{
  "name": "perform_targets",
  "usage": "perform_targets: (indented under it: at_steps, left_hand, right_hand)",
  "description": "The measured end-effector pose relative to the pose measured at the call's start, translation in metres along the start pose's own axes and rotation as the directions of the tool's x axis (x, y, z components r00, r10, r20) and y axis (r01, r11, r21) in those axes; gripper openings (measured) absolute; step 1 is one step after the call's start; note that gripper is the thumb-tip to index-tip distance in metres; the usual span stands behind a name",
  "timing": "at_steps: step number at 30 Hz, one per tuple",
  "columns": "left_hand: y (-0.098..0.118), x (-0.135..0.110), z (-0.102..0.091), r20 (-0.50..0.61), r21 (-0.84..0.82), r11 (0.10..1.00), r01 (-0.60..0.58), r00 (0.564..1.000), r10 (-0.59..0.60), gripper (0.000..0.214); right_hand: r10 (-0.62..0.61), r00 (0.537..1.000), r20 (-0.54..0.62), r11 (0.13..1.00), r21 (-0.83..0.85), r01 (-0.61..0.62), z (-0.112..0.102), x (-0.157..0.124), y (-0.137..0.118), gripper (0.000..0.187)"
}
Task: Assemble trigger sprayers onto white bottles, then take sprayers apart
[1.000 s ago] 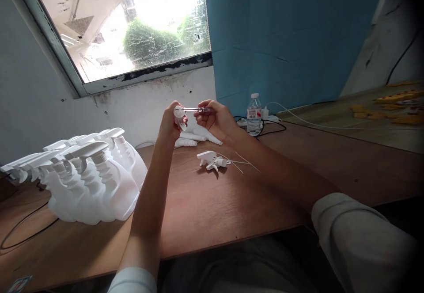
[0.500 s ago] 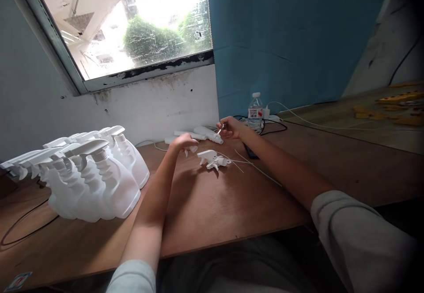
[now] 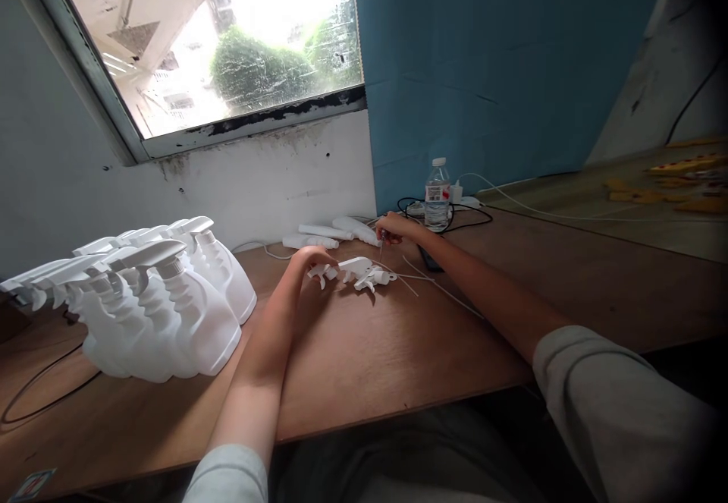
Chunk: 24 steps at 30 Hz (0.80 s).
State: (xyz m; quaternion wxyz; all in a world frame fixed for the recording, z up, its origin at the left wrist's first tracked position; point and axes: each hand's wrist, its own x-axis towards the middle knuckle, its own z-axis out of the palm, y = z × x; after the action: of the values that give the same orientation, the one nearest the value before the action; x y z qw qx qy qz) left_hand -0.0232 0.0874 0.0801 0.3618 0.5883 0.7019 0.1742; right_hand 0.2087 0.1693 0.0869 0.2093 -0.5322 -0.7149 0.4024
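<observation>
My left hand (image 3: 310, 257) is closed on a white trigger spray head (image 3: 323, 275), held low over the table with its trigger pointing down. Just right of it lie a second spray head (image 3: 356, 266) and a third spray head (image 3: 373, 278), close together. My right hand (image 3: 396, 226) pinches a thin, shiny tool (image 3: 381, 246) whose tip points down; its exact kind is too small to make out. Thin white dip tubes (image 3: 449, 300) lie on the wood below my right forearm.
Several white spray bottles (image 3: 199, 313) stand bunched at the left. White bottle-like pieces (image 3: 324, 231) lie by the wall. A water bottle (image 3: 437, 196), cables (image 3: 483, 220) and a dark flat object (image 3: 431, 260) are behind my right arm. The table's front edge (image 3: 409, 410) is near me.
My left hand has come down and toward me with its spray head, closer to the two on the table. My right hand has lowered slightly, and its tool now points downward.
</observation>
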Motion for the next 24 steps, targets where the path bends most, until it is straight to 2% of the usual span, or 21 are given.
perform_targets:
  at_steps: [5, 10, 12, 14, 16, 18, 24]
  left_hand:
    - [0.007, -0.005, -0.001, 0.042, 0.065, 0.998, -0.016, 0.999, 0.013, 0.024]
    - [0.015, -0.001, -0.006, 0.066, 0.146, 0.988, -0.041, 0.997, 0.032, 0.049]
    - [0.018, -0.001, -0.006, 0.156, 0.225, 0.969, -0.107, 0.985, 0.072, 0.060]
    - [0.020, -0.002, -0.004, 0.308, 0.332, 0.916, -0.226, 0.944, 0.121, 0.064]
    - [0.021, -0.002, -0.002, 0.408, 0.407, 0.852, -0.331, 0.900, 0.155, 0.059]
    - [0.020, -0.001, 0.000, 0.402, 0.431, 0.826, -0.364, 0.897, 0.185, 0.053]
    - [0.009, 0.015, -0.003, 0.304, 0.479, 0.798, -0.365, 0.922, 0.239, 0.038]
  right_hand:
    - [-0.084, 0.996, -0.023, 0.986, -0.148, 0.079, -0.001, -0.009, -0.019, 0.015]
    - [-0.097, 0.990, 0.099, 0.969, -0.216, 0.117, 0.003, -0.018, -0.028, 0.012]
    - [-0.102, 0.984, 0.147, 0.969, -0.210, 0.132, 0.007, -0.022, -0.031, 0.010]
    - [-0.118, 0.976, 0.181, 0.970, -0.191, 0.152, 0.011, -0.026, -0.034, 0.008]
    - [-0.142, 0.969, 0.202, 0.971, -0.162, 0.176, 0.015, -0.032, -0.037, 0.009]
    - [-0.170, 0.961, 0.219, 0.971, -0.128, 0.201, 0.018, -0.037, -0.041, 0.012]
    - [-0.221, 0.944, 0.243, 0.965, -0.088, 0.249, 0.017, -0.044, -0.044, 0.014]
